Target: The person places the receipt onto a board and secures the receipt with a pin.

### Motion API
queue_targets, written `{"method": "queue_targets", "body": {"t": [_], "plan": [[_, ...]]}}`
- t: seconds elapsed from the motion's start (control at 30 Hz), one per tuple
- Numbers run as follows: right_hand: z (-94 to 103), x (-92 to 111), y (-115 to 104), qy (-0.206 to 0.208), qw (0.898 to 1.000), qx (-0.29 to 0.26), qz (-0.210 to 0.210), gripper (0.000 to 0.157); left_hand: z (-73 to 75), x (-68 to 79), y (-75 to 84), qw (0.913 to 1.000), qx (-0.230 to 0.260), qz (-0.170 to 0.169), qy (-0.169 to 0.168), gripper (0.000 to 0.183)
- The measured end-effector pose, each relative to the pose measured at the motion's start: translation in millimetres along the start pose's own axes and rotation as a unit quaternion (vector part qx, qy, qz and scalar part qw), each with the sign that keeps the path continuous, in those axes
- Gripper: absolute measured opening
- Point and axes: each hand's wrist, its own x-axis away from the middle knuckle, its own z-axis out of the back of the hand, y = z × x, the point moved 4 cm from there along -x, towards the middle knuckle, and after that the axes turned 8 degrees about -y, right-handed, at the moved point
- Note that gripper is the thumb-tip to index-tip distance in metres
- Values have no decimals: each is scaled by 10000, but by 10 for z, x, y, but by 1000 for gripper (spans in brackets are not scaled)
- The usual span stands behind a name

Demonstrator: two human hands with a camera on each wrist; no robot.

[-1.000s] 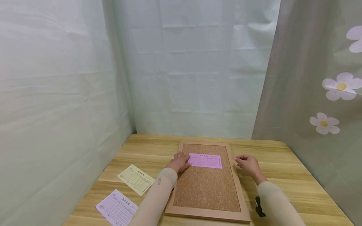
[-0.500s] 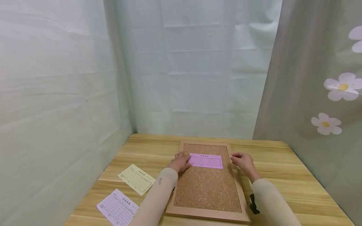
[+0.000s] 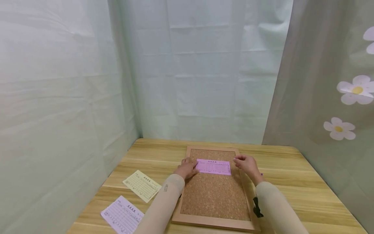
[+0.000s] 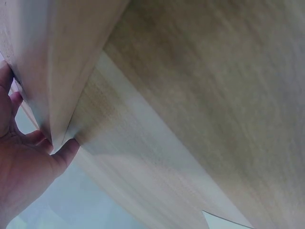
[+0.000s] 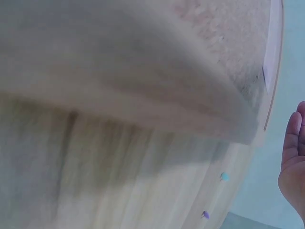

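A wood-framed cork board lies flat on the table. On its upper half is a pink printed slip. My left hand rests across the board's left frame, fingertips on the slip's left edge; its thumb is down beside the frame in the left wrist view. Over the board's right side, my right hand pinches a small pale push pin between thumb and forefinger, near the slip's upper right corner. The pin's shape is barely visible. In the right wrist view the fingers of that hand hide what it holds.
A yellow slip and a lilac slip lie on the wooden table to the left. Right of the board lie a teal push pin and a purple push pin. Curtains surround the table.
My right hand has moved left, from beside the board to above its right side, bringing the pin near the pink slip. The left hand has stayed on the slip's edge.
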Motion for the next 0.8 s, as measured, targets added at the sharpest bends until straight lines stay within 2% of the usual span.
{"method": "queue_targets", "body": {"t": [0.27, 0.6, 0.8], "plan": [[-110, -62, -84, -1, 9998, -69, 161, 25, -19, -24, -9, 10000, -20, -3, -11, 53], [-241, -178, -158, -59, 9998, -129, 107, 27, 13, 7, -14, 10000, 29, 3, 22, 52], [-330, -267, -172, -68, 9998, -167, 128, 21, -21, -8, -14, 9999, 90, 57, -38, 52]]}}
